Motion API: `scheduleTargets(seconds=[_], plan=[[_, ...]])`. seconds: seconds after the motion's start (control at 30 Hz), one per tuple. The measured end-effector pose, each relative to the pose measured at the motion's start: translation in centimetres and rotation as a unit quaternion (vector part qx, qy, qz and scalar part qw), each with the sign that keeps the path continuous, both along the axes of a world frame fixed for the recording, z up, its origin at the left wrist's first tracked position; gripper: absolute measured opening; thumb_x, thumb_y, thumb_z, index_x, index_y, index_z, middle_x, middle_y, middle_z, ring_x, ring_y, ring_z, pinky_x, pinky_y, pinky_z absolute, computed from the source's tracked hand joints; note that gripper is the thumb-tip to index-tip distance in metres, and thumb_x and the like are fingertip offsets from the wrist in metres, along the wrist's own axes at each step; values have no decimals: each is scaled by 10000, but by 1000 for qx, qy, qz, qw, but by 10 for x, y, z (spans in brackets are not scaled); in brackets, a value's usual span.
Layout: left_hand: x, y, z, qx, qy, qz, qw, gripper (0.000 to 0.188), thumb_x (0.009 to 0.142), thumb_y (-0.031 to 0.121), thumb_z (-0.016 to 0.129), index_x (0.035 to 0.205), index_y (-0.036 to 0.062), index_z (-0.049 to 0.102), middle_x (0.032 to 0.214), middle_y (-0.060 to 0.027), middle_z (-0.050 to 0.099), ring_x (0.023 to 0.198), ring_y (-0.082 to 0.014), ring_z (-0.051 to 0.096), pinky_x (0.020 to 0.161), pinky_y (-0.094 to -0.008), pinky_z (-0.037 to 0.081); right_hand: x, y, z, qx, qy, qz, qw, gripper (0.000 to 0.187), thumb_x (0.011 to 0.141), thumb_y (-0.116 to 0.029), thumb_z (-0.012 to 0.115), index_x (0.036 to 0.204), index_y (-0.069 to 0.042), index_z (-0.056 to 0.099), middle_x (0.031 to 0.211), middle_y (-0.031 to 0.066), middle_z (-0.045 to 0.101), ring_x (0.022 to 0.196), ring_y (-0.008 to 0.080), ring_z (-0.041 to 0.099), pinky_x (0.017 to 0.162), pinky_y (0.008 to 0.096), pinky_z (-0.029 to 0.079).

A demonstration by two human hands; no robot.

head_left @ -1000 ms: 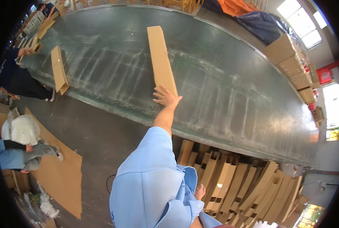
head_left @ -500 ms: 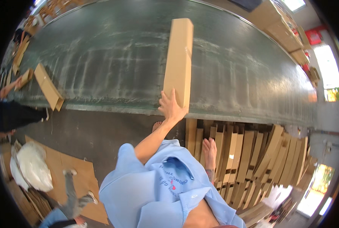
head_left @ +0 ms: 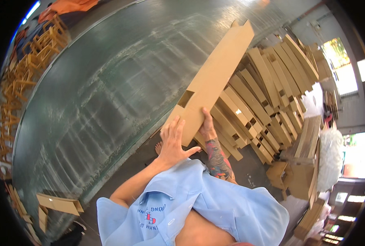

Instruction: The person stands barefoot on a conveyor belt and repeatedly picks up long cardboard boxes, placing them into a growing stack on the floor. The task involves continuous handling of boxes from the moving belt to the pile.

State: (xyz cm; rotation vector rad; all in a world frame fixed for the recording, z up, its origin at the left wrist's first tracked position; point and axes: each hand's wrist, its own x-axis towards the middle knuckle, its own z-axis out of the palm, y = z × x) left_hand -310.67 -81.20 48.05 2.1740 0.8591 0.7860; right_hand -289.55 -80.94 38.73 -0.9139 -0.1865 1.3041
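A long, narrow brown cardboard box [head_left: 215, 76] slants from in front of my body toward the far right, across the edge of the green table [head_left: 108, 94]. Flaps stand out at its far end, and a square gap shows in its left side. My left hand [head_left: 172, 141] rests on the near end, fingers stretched over the cardboard and thumb spread away. At the right edge, my right hand [head_left: 207, 126] grips the box with the thumb on top; its other fingers are mostly hidden beneath.
Several similar long boxes [head_left: 268, 86] are piled to the right of the table. Wooden frames [head_left: 39, 57] line the far left. Folded cardboard [head_left: 59, 203] lies at the table's lower left corner. A wrapped white bundle [head_left: 330, 158] stands at the right.
My view has turned right toward the pile. My right hand, earlier low by the pile, now grips a box. The box under my left hand now slants right instead of pointing straight ahead.
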Motion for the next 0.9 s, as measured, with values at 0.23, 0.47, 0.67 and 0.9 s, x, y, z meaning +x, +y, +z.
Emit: scheduleTargets(seconds=[0.23,0.47,0.67,0.9], plan=[[37,17,104,7,20,-90,996,941,871,494,702,1500,-60,274,1482,-277,373,1387,-417,344,1125,-529,265,52,-39,48,81,-30,-95,992,749,776,-526,736,1296,-17,560,1188,136,661,1076,275,656,926,433,557],[96,68,165,82,-106,-99,986,946,895,510,659,1484,-122,273,1520,-318,336,1438,-445,285,1175,-519,209,74,-107,40,165,-61,-18,984,749,713,-398,824,1285,11,567,1143,117,682,997,259,696,844,386,607],[167,46,135,167,-127,-106,972,854,853,424,677,1460,-77,347,1539,-306,305,1438,-505,234,1184,-560,173,60,-117,51,74,-83,-31,993,781,755,-311,761,1410,-4,466,1299,136,617,1165,266,628,965,395,546],[147,-64,79,120,-246,-403,873,225,810,131,694,1016,39,688,1108,-133,690,1077,-386,624,1025,-513,415,65,-101,74,32,-311,0,950,854,772,-228,749,1508,-31,363,1434,112,521,1305,209,508,1062,351,444]])
